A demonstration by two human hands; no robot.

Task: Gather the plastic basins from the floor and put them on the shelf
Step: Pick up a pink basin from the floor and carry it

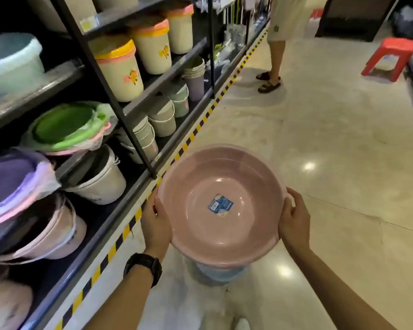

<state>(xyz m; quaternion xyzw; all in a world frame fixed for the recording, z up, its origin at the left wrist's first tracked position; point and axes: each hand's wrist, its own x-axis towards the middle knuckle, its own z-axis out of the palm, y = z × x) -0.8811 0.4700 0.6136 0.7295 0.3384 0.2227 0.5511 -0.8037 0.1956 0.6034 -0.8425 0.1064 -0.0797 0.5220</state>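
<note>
Left hand [156, 222] and right hand [293, 216] grip opposite rim sides of pink basin [221, 203], fingers curled. Basin held above floor [332, 151], beside shelf [119, 208].

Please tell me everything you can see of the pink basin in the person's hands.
The pink basin is round, of glossy plastic, with a rolled rim and a blue label on its bottom inside. It is empty, mouth up, beside the shelf. The left hand holds its left rim, the right hand its right rim. A light blue basin shows beneath; contact cannot be told.
</note>
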